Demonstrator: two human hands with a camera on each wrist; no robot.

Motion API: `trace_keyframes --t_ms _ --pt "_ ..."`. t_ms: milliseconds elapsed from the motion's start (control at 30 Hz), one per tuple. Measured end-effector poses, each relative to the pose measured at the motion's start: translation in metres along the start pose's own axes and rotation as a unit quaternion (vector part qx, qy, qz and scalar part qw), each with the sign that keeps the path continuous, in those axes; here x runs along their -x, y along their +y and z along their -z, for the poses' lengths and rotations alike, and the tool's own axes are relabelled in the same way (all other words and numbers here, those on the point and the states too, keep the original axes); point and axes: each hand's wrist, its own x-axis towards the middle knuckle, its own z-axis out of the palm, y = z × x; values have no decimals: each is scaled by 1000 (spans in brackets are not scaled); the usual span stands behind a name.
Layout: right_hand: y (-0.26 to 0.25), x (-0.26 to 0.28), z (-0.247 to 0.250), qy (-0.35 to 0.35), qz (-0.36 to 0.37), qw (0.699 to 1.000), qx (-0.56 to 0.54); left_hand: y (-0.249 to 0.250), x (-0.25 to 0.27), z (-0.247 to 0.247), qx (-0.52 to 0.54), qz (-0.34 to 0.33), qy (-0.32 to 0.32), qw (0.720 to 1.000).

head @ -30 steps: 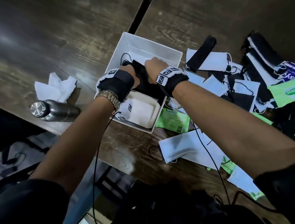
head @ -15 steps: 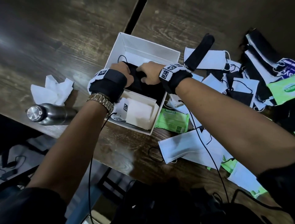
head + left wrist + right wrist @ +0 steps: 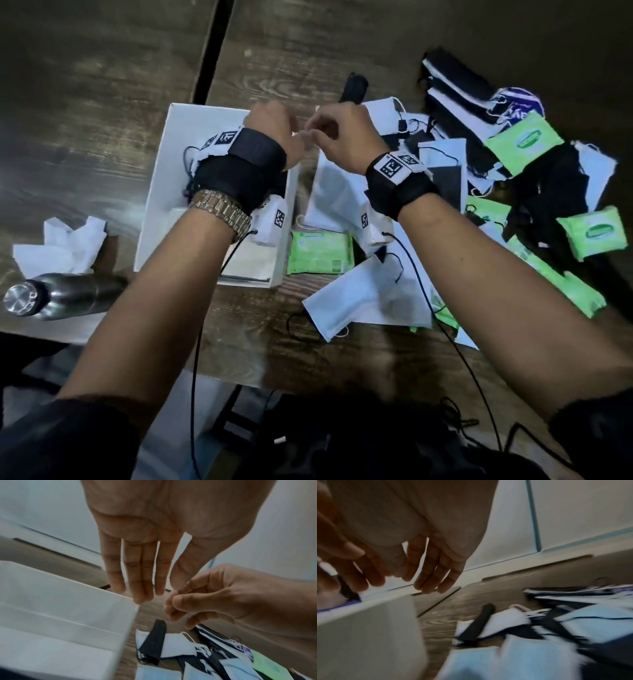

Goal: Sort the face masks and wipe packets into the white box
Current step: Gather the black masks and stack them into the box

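Although the near table edge at 6 o'clock carried only one loose white mask (image 3: 363,301), its black ear loop trailed toward the edge and, in my judgement, would snag if lifted by the cloth alone. Just beyond it, one green wipe packet (image 3: 320,251) lay flat, just beside the right wall of the white box (image 3: 157,188), at the box's 3 o'clock. The box's contents were largely hidden by the left forearm. Both hands were raised at the box's 1 o'clock corner, close together. The left hand (image 3: 274,133) was empty, its fingers (image 3: 140,574) straight. The right hand (image 3: 342,137) had thumb against curled fingers; whether it pinched a thread or nothing could not be determined. Farther out, from 1 to 3 o'clock, the tangled heap of face masks (image 3: 445,85) and further packets (image 3: 524,140) remained unsorted, so the task was assessed as far from complete. Recommended practice: take the nearest item first, gather loops with the mask, lay each piece flat, and keep packets apart from masks in the box.
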Motion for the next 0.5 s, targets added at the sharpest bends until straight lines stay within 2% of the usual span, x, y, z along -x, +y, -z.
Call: trace_keyframes --t_ms 133,233,333,400,500 --pt "61 55 29 19 -71 997 14 61 7 -38 -3 -68 -11 998" --pt "109 96 45 59 -144 987 23 95 11 -81 22 -97 -52 994" --pt "156 131 60 107 -213 970 42 122 11 -132 45 -129 -113 984" --pt "180 145 65 135 -250 957 57 134 8 -162 47 -151 -130 979" --pt "205 152 70 130 -284 948 62 143 0 -198 18 -163 -140 977"
